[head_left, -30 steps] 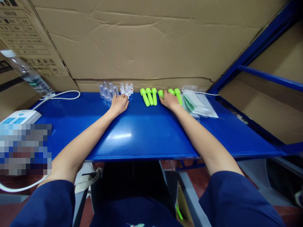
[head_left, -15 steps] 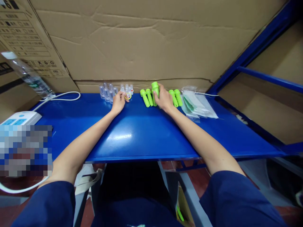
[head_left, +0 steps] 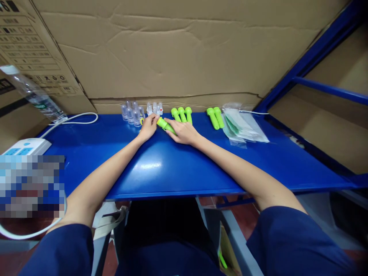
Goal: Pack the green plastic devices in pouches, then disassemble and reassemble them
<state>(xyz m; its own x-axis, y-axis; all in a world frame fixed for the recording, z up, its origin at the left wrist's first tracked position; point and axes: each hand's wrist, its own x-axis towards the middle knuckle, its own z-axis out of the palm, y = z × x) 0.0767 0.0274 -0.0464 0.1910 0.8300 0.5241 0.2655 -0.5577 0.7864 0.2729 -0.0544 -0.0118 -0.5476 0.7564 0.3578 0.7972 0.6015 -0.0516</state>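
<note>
In my right hand (head_left: 184,132) is a green plastic flashlight body (head_left: 167,126), tilted with its head end toward my left hand. My left hand (head_left: 148,127) is closed, its fingertips touching or very near that end, where a yellow edge shows. A small yellow ring (head_left: 142,121) shows at the outer side of the left hand, seemingly held by its fingers; part of it is hidden. Just behind that hand stand several clear plastic caps (head_left: 132,114) and some small white-and-clear parts with red dots (head_left: 154,108).
Three green flashlight bodies (head_left: 181,115) lie behind my right hand, and two more (head_left: 215,117) farther right, beside plastic bags (head_left: 244,124). To the left are a water bottle (head_left: 37,96), a white power strip (head_left: 27,147) and its cable. Cardboard (head_left: 161,50) walls the blue table's back (head_left: 184,168).
My right hand has lifted a green flashlight body from the row and brought it left to my left hand. The yellow ring has shifted from the left fingertips to that hand's outer side.
</note>
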